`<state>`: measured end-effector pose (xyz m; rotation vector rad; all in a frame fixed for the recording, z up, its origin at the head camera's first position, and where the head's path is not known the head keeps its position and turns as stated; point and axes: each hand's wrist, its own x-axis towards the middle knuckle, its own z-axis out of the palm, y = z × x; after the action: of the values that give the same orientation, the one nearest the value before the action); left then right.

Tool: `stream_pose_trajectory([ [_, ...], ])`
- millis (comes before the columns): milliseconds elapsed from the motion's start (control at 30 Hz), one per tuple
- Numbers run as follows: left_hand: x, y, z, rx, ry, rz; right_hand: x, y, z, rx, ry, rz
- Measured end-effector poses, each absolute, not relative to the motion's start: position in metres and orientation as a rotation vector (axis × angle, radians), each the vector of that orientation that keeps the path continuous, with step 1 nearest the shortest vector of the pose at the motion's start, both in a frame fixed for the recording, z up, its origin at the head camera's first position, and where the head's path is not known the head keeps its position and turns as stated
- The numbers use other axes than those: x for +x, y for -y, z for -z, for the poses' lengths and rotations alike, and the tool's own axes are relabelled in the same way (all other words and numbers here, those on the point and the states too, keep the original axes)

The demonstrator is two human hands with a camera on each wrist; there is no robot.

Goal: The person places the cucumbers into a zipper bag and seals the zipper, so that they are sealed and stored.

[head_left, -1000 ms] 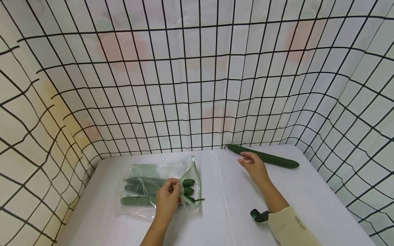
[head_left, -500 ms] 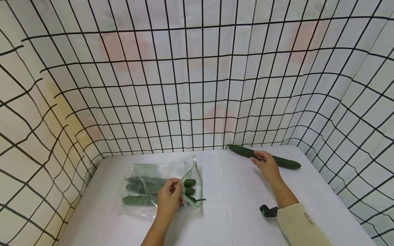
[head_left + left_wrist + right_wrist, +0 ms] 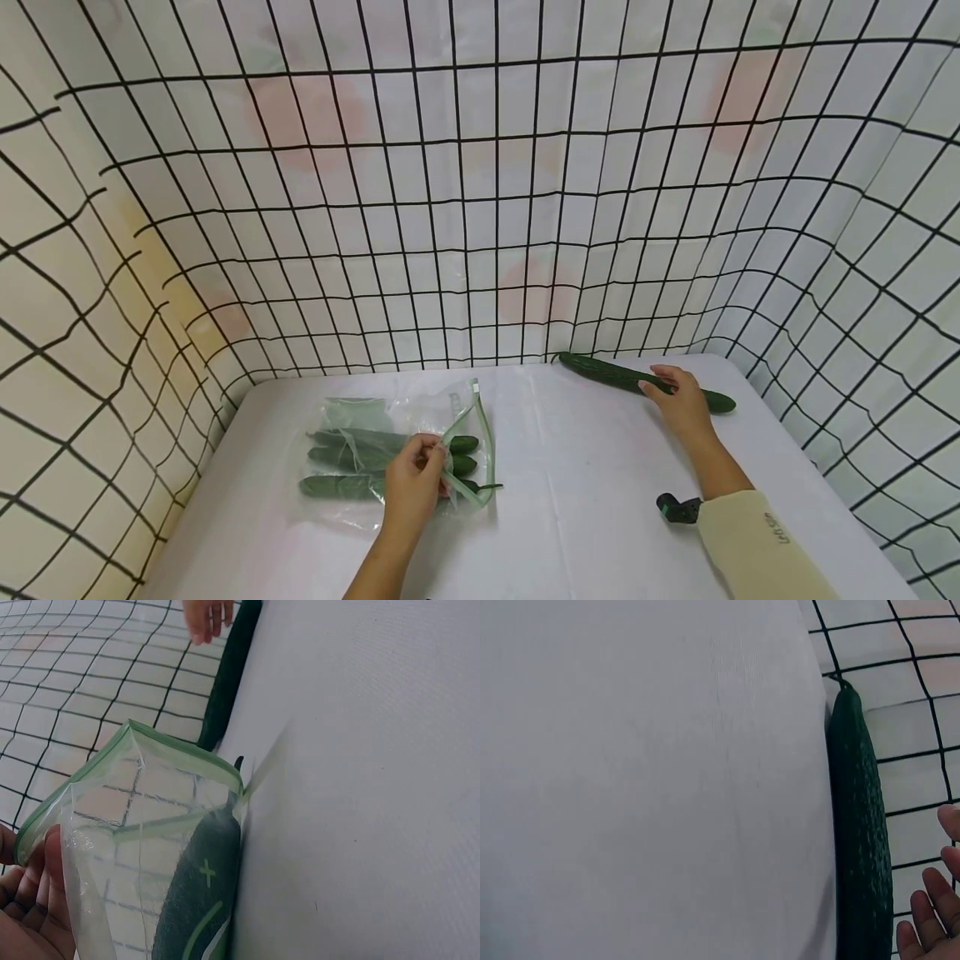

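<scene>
My left hand pinches the green-edged mouth of a clear zip bag, holding it up in an opening, as the left wrist view also shows. Several cucumbers lie inside the bag, their ends near its mouth. One loose cucumber lies at the back right of the table, its stem end to the left. Over its right part is my right hand, fingers spread and relaxed. The right wrist view shows those fingertips beside the cucumber, apart from it.
A white cloth covers the table. Behind and at both sides rises a black wire grid with pale patterned fabric at its back. A small black device is at my right wrist, by the beige sleeve.
My right hand has moved rightward along the loose cucumber, from near its left part to over its right part. The left hand and the bag have stayed in place.
</scene>
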<state>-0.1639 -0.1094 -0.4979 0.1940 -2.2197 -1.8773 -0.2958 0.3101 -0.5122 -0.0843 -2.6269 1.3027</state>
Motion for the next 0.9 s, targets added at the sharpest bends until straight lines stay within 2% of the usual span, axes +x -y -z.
stream_pose_trajectory([
  [567,-0.164,0.111,0.497,0.181,2.214,1.871,-0.301,-0.358,0.513,-0.132,2.819,-1.075],
  [900,-0.164,0.111,0.497,0.192,2.218,1.868,-0.303,-0.397,0.535,-0.178,2.920,-0.973],
])
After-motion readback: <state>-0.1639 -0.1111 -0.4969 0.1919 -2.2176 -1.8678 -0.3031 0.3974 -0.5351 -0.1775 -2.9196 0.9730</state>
